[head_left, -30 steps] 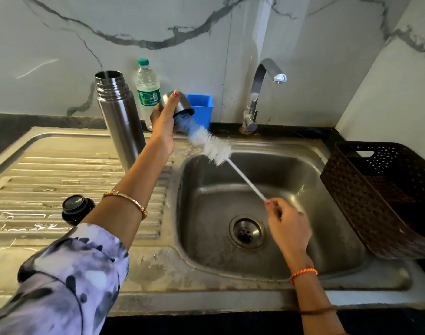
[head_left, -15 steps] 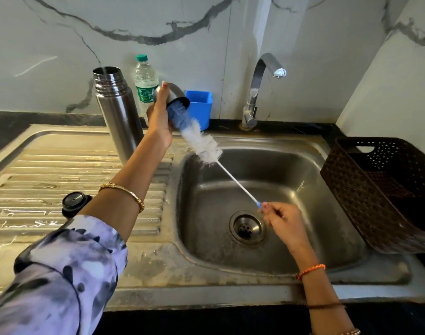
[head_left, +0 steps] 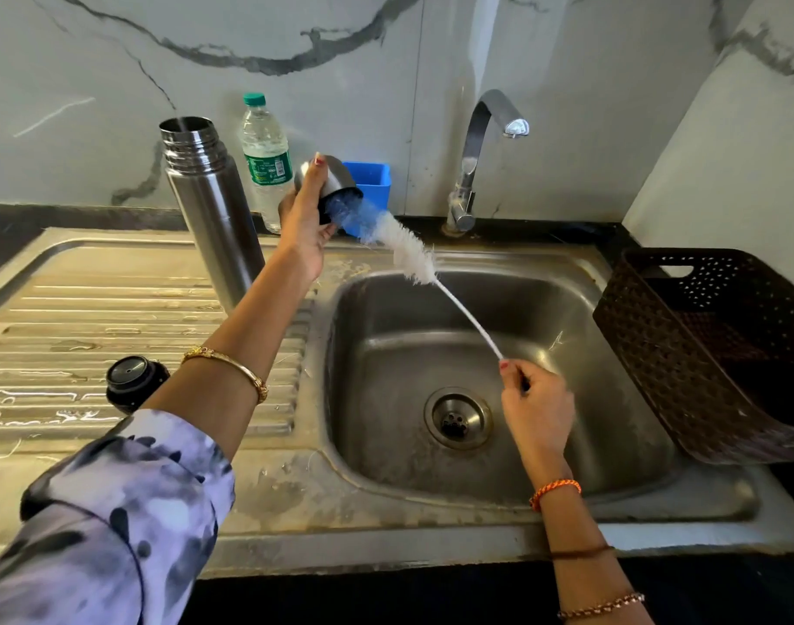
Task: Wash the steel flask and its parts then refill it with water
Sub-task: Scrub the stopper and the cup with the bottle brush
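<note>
Head view: left hand [head_left: 305, 223] fingers curl round the cup [head_left: 327, 187], tilted mouth-down beside the sink [head_left: 544, 281]; right hand [head_left: 535, 406] pinches the brush [head_left: 404, 243] handle's end, bristle tip inside. Better to choke up on the handle, twist against the walls and keep drips over the basin. Open flask [head_left: 210, 209] stands on the drainboard [head_left: 93, 309], stopper [head_left: 131, 381] nearby.

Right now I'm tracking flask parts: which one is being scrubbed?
The steel cap, gripped by the left hand, with the brush in it. The flask body and black stopper sit untouched.
</note>
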